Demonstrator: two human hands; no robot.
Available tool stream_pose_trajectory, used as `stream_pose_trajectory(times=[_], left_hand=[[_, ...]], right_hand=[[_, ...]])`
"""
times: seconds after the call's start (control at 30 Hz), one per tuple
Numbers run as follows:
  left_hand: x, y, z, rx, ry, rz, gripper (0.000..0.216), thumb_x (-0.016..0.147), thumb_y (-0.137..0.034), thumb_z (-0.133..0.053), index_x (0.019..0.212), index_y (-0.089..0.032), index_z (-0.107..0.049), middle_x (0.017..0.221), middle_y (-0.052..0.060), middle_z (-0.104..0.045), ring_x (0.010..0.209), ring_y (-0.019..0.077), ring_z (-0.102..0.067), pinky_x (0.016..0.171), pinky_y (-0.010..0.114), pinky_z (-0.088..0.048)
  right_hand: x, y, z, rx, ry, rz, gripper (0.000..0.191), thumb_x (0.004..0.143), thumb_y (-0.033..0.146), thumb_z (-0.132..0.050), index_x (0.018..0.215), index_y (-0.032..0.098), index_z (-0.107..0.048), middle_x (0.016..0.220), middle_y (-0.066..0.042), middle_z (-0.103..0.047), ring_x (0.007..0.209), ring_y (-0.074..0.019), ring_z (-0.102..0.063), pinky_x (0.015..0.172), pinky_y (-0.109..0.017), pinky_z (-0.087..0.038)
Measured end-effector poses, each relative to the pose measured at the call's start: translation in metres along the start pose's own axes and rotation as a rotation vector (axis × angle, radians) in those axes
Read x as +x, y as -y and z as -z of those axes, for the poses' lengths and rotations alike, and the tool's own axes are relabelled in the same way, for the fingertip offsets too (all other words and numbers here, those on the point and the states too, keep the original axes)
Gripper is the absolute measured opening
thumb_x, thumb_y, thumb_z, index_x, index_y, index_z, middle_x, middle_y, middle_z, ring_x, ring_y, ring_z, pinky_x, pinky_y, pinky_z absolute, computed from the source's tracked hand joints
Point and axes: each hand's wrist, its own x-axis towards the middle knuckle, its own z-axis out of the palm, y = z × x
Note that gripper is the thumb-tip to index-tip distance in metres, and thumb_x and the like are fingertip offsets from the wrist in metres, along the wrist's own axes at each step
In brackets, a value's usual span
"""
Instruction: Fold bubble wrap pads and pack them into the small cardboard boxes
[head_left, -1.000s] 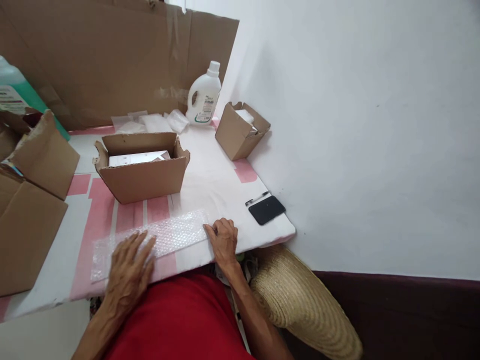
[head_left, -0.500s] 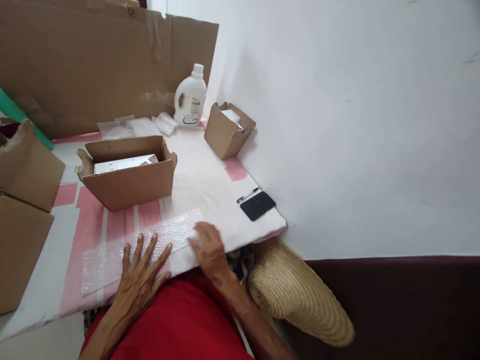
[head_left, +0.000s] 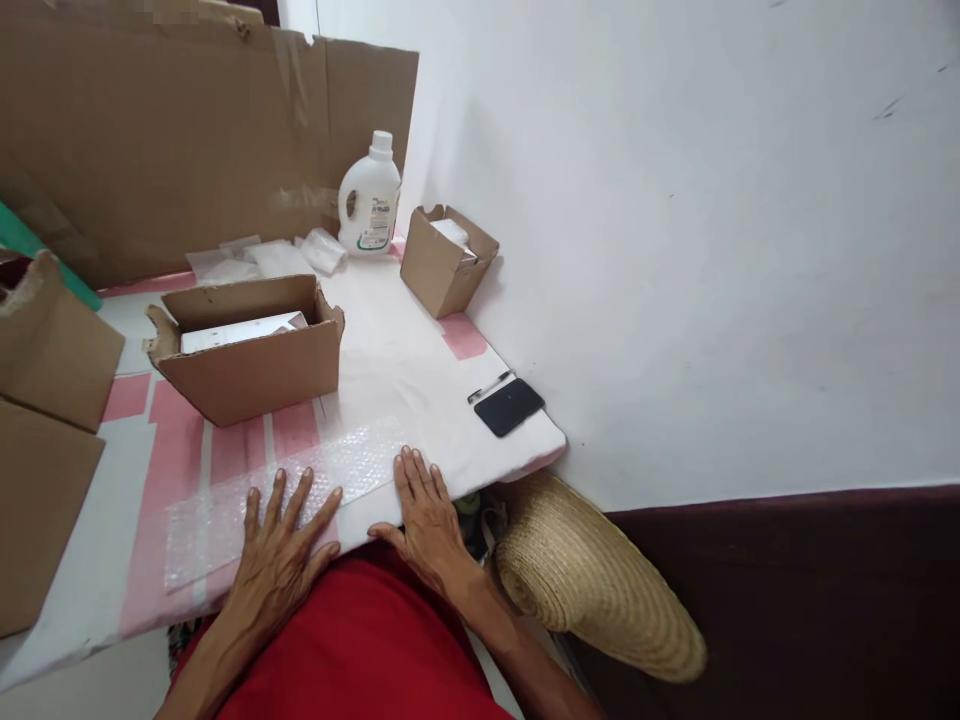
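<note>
Head view: both hands are pressing flat, fingers spread; left hand (head_left: 281, 550) on the bubble wrap (head_left: 289, 485), right hand (head_left: 424, 510) having just shifted to its right end, smoothing it.

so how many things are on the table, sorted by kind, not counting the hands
open brown cardboard boxes: 2, the wide one and the small one
white plastic jug with a cap: 1
clear bubble wrap strip under the left hand and right hand: 1
flat black phone-like slab: 1
black pen: 1
total: 6
</note>
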Motion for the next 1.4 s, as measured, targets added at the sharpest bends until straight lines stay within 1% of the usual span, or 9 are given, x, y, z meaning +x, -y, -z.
stream_pose_trajectory(times=[0.13, 0.3, 0.53, 0.7, 0.83, 0.93, 1.1, 1.27, 1.4], left_hand=[[-0.002, 0.0, -0.005, 0.021, -0.003, -0.004, 0.063, 0.094, -0.036, -0.058, 0.153, -0.04, -0.038, 0.165, 0.008, -0.033, 0.155, 0.0398, -0.018, 0.122, 0.066, -0.012], [-0.006, -0.004, -0.004, 0.055, 0.037, -0.015, 0.071, 0.094, -0.044, -0.057, 0.158, -0.033, -0.029, 0.167, 0.012, -0.026, 0.155, 0.0424, -0.01, 0.121, 0.069, -0.013], [-0.006, -0.006, 0.01, 0.002, 0.088, 0.03, 0.072, 0.097, -0.051, -0.051, 0.16, -0.034, -0.023, 0.17, 0.009, -0.018, 0.156, 0.0371, -0.011, 0.123, 0.063, -0.017], [-0.048, 0.04, 0.021, 0.088, 0.091, 0.102, 0.082, 0.095, -0.056, -0.051, 0.162, -0.023, -0.017, 0.167, 0.012, -0.025, 0.155, 0.0309, -0.021, 0.125, 0.051, -0.018], [-0.099, 0.091, 0.038, 0.185, 0.054, 0.27, 0.081, 0.097, -0.06, -0.041, 0.162, -0.02, -0.015, 0.163, 0.017, -0.034, 0.152, 0.0353, -0.029, 0.121, 0.055, -0.024], [-0.113, 0.106, 0.056, 0.15, -0.016, 0.426, 0.077, 0.1, -0.058, -0.033, 0.161, -0.014, -0.019, 0.16, 0.023, -0.037, 0.148, 0.0378, -0.035, 0.114, 0.056, -0.034], [-0.072, 0.073, 0.076, -0.04, -0.012, 0.768, 0.067, 0.094, -0.066, -0.037, 0.131, -0.015, -0.055, 0.121, 0.017, -0.065, 0.112, 0.0322, -0.063, 0.097, 0.048, -0.05], [-0.027, 0.052, 0.089, -0.119, 0.277, 1.119, 0.059, 0.086, -0.065, -0.046, 0.119, -0.017, -0.055, 0.096, 0.011, -0.071, 0.094, 0.0352, -0.068, 0.077, 0.043, -0.049], [-0.03, 0.064, 0.089, -0.237, 0.305, 1.143, 0.045, 0.078, -0.066, -0.056, 0.091, -0.023, -0.059, 0.071, 0.002, -0.064, 0.073, 0.0275, -0.064, 0.067, 0.035, -0.044]], right_hand=[[0.015, 0.027, 0.015, 0.056, -0.101, 0.052, 0.087, 0.1, 0.058, -0.048, 0.161, 0.005, -0.016, 0.162, -0.026, -0.03, 0.152, -0.0389, -0.025, 0.117, -0.063, -0.033], [0.027, 0.049, -0.001, 0.329, -0.091, 0.417, 0.063, 0.104, 0.042, -0.048, 0.158, 0.013, -0.032, 0.149, -0.018, -0.053, 0.142, -0.0298, -0.046, 0.11, -0.048, -0.049], [0.026, 0.042, -0.027, 0.449, -0.119, 0.402, 0.061, 0.105, 0.032, -0.049, 0.16, 0.02, -0.027, 0.145, -0.015, -0.056, 0.135, -0.0276, -0.053, 0.107, -0.049, -0.052], [0.025, 0.044, -0.026, 0.373, -0.102, 0.402, 0.059, 0.104, 0.03, -0.049, 0.159, 0.017, -0.032, 0.148, -0.015, -0.054, 0.138, -0.0279, -0.049, 0.109, -0.048, -0.05], [0.023, 0.045, -0.03, 0.322, -0.092, 0.425, 0.052, 0.103, 0.027, -0.051, 0.152, 0.015, -0.043, 0.152, -0.016, -0.05, 0.142, -0.0289, -0.043, 0.11, -0.047, -0.048], [0.022, 0.046, -0.031, 0.313, -0.09, 0.426, 0.049, 0.102, 0.027, -0.051, 0.149, 0.012, -0.047, 0.151, -0.017, -0.051, 0.143, -0.0291, -0.042, 0.111, -0.046, -0.047], [0.023, 0.048, -0.028, 0.324, -0.08, 0.41, 0.05, 0.102, 0.028, -0.051, 0.15, 0.014, -0.046, 0.151, -0.017, -0.051, 0.143, -0.0287, -0.043, 0.111, -0.046, -0.047], [0.023, 0.049, -0.027, 0.319, -0.069, 0.395, 0.049, 0.102, 0.026, -0.051, 0.149, 0.016, -0.048, 0.151, -0.017, -0.051, 0.142, -0.0296, -0.043, 0.111, -0.048, -0.047], [0.023, 0.049, -0.028, 0.318, -0.076, 0.388, 0.044, 0.101, 0.026, -0.052, 0.145, 0.02, -0.054, 0.15, -0.018, -0.051, 0.141, -0.0305, -0.043, 0.108, -0.048, -0.048]])
